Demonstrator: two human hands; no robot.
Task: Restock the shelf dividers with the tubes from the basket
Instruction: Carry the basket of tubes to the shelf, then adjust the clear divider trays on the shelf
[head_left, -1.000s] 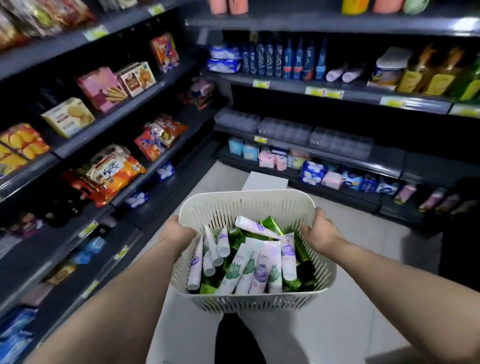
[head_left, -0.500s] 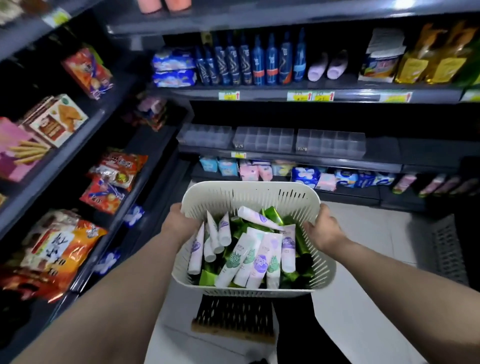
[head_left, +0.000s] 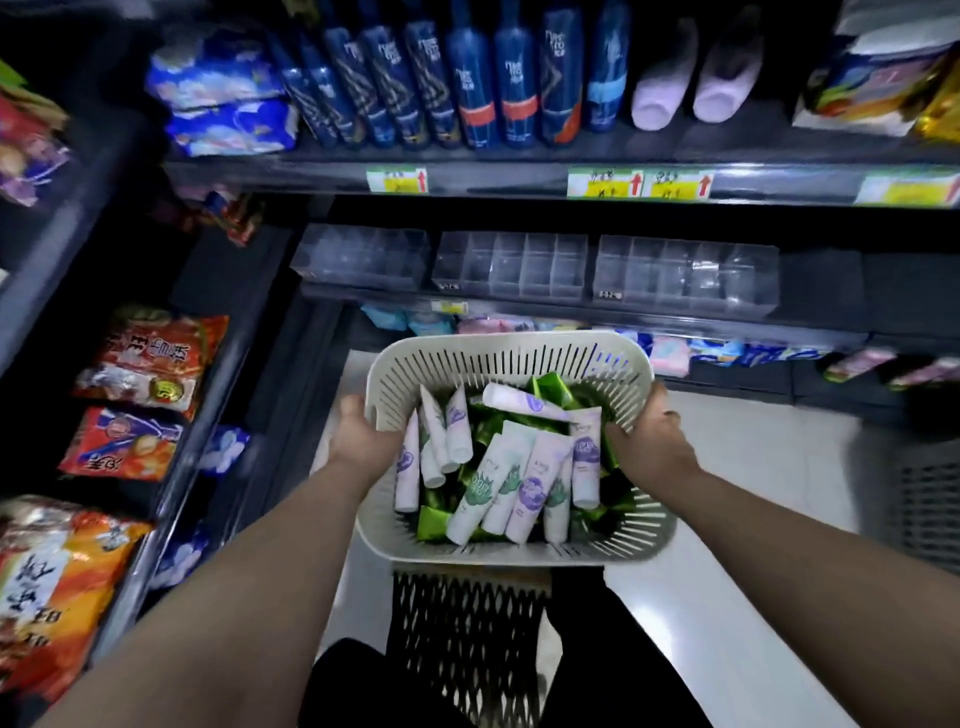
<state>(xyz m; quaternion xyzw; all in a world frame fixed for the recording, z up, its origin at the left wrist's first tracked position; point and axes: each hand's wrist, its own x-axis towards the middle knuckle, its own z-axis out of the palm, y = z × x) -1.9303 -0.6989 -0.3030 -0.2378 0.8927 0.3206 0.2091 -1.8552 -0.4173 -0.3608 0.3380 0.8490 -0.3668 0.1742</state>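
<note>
Nothing stocked yet: clear dividers (head_left: 511, 265) sit empty, tubes (head_left: 519, 467) all in basket (head_left: 498, 353), left hand (head_left: 361, 441) and right hand (head_left: 649, 441) each curled round its rim.

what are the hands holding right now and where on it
Both hold the white slotted basket of tubes: left hand grips its left rim, right hand its right rim.

Shelf (head_left: 826, 291) bears three clear, probably plastic, divider trays (head_left: 511, 265) abreast.
</note>
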